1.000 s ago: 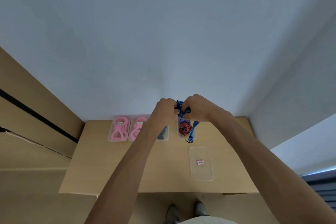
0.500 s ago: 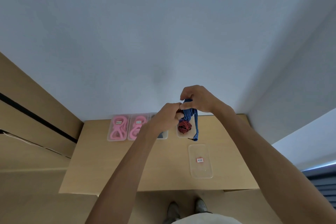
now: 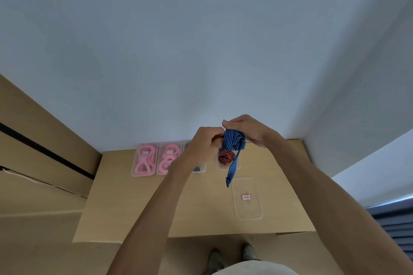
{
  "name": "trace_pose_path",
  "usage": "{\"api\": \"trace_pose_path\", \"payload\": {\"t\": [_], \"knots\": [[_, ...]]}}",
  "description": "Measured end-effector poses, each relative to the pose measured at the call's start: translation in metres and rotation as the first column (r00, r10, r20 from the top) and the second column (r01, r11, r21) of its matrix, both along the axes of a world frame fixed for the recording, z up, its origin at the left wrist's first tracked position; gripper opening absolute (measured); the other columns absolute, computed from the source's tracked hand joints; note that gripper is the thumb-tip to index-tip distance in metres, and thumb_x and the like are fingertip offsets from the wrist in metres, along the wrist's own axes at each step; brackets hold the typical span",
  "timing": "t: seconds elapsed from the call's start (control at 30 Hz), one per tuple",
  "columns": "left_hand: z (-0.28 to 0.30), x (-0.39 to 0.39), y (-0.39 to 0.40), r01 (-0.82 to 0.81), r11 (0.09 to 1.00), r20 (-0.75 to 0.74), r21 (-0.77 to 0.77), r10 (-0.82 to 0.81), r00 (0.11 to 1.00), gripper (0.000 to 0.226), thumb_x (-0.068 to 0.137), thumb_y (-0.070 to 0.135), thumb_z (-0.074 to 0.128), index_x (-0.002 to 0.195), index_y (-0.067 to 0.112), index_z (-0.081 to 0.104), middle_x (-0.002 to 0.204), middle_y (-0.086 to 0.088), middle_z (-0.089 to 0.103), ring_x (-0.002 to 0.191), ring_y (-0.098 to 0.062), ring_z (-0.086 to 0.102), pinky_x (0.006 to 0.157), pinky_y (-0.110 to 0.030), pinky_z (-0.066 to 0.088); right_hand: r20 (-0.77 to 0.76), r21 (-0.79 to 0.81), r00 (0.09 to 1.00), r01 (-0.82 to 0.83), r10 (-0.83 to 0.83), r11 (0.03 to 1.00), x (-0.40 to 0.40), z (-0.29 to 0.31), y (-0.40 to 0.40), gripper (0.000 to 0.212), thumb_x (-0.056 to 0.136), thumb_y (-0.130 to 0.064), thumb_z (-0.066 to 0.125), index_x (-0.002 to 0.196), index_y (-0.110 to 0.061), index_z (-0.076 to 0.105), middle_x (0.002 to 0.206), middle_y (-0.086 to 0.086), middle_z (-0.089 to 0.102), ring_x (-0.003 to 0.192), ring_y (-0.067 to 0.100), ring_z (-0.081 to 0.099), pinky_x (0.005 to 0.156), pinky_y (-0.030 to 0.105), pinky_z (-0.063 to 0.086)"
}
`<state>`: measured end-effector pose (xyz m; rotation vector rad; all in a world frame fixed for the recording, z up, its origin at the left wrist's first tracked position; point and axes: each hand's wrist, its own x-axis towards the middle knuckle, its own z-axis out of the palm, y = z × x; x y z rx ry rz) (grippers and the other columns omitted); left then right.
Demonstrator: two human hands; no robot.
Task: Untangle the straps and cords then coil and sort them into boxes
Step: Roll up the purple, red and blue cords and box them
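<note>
A: What's around the work?

B: A wooden table [image 3: 125, 196] at centre frame. Along its far edge sit two clear boxes of pink cords [image 3: 144, 159] [image 3: 168, 158], then a third box [image 3: 199, 168] mostly hidden behind the left forearm, then a box with a red-and-black coil [image 3: 226, 156]. Nearer, lower right of centre, lies a clear box with a red-edged label [image 3: 247, 198]. Two shoes [image 3: 232, 259] show at the bottom.

A: And the hands?

B: Both are raised above the far edge. The left hand [image 3: 201, 143] and right hand [image 3: 248, 128] each have fingers curled round the bunched top of the blue striped strap [image 3: 233, 147].

A: Changed since half a second ago?

B: The right hand sits a little higher and farther right, and the bunch between the hands looks fuller.

A: How does the strap run?

B: Its free tail hangs down the frame, slightly leftward, crossing the red coil's box; its tip ends just above the labelled box.
</note>
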<state>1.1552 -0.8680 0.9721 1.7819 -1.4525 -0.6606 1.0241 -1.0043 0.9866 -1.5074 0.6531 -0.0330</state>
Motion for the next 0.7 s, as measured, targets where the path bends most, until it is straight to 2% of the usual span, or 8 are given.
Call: {"api": "trace_pose_path", "payload": {"t": [0.07,0.13,0.23,0.3,0.4,0.5,0.6,0.7], "knots": [[0.002,-0.005,-0.001,-0.037,0.999,0.008,-0.036,0.037,0.999,0.019,0.090,-0.005,0.056,0.082,0.005,0.070,0.062,0.005,0.059,0.054,-0.004,0.047,0.057,-0.017,0.036,0.043,0.172,0.998,0.028,-0.036,0.985,-0.003,-0.011,0.005,0.047,0.091,-0.047,0.062,0.090,-0.001,0.071,0.093,0.016,0.073,0.089,0.027,0.069,0.088,0.039,0.054],[0.003,-0.005,-0.003,-0.097,0.992,0.020,-0.082,0.099,0.995,0.017,0.091,-0.001,0.058,0.090,0.006,0.074,0.069,0.004,0.066,0.059,-0.004,0.055,0.060,-0.020,0.044,0.082,0.329,0.991,0.073,-0.105,0.942,-0.005,-0.019,0.012,0.054,0.090,-0.052,0.056,0.097,0.000,0.070,0.098,0.015,0.072,0.093,0.026,0.069,0.086,0.035,0.054],[0.002,-0.006,-0.006,-0.195,0.976,-0.042,-0.100,0.192,0.980,0.016,0.091,0.003,0.061,0.090,0.008,0.076,0.076,0.001,0.072,0.069,-0.010,0.065,0.066,-0.029,0.054,0.101,0.416,0.972,0.151,-0.211,0.897,-0.002,-0.023,0.021,0.055,0.097,-0.054,0.048,0.095,-0.002,0.067,0.086,0.010,0.069,0.072,0.017,0.066,0.061,0.025,0.052],[0.002,-0.009,-0.008,-0.254,0.961,-0.089,-0.112,0.245,0.965,0.014,0.092,0.004,0.060,0.086,0.007,0.073,0.070,0.006,0.068,0.064,-0.002,0.060,0.062,-0.021,0.048,0.127,0.432,0.951,0.202,-0.281,0.879,0.003,-0.024,0.024,0.054,0.099,-0.055,0.045,0.085,-0.006,0.062,0.071,0.009,0.058,0.052,0.015,0.049,0.048,0.022,0.040],[0.007,-0.014,-0.013,-0.354,0.923,-0.157,-0.149,0.331,0.930,0.015,0.093,0.003,0.057,0.081,0.004,0.066,0.063,0.007,0.056,0.055,-0.001,0.047,0.054,-0.014,0.035,0.128,0.477,0.925,0.259,-0.357,0.840,0.007,-0.034,0.028,0.034,0.107,-0.036,0.038,0.081,-0.016,0.047,0.054,-0.003,0.035,0.042,0.009,0.025,0.051,0.024,0.021],[0.013,-0.009,-0.023,-0.478,0.865,-0.157,-0.156,0.456,0.876,0.016,0.093,0.002,0.053,0.080,0.001,0.061,0.063,0.003,0.054,0.053,-0.005,0.043,0.051,-0.017,0.033,0.073,0.398,0.947,0.261,-0.314,0.879,0.004,-0.047,0.041,0.038,0.106,-0.037,0.039,0.079,-0.014,0.051,0.057,-0.003,0.029,0.047,0.011,0.021,0.052,0.027,0.024],[0.007,0.002,-0.026,-0.537,0.835,0.029,-0.122,0.544,0.839,0.018,0.093,0.003,0.049,0.079,0.001,0.059,0.066,-0.004,0.059,0.057,-0.015,0.049,0.054,-0.030,0.038,0.034,0.223,0.962,0.256,-0.269,0.941,0.005,-0.045,0.046,0.049,0.104,-0.046,0.044,0.085,-0.005,0.064,0.059,0.003,0.036,0.049,0.014,0.023,0.051,0.029,0.022],[-0.011,0.011,-0.023,-0.551,0.832,0.187,-0.055,0.551,0.813,0.016,0.094,0.005,0.048,0.084,0.001,0.059,0.075,-0.012,0.064,0.067,-0.027,0.056,0.057,-0.037,0.040,0.021,-0.026,0.982,0.190,-0.189,0.982,0.006,-0.030,0.043,0.040,0.097,-0.031,0.056,0.084,0.006,0.066,0.059,0.010,0.051,0.050,0.015,0.033,0.051,0.029,0.025]]}}
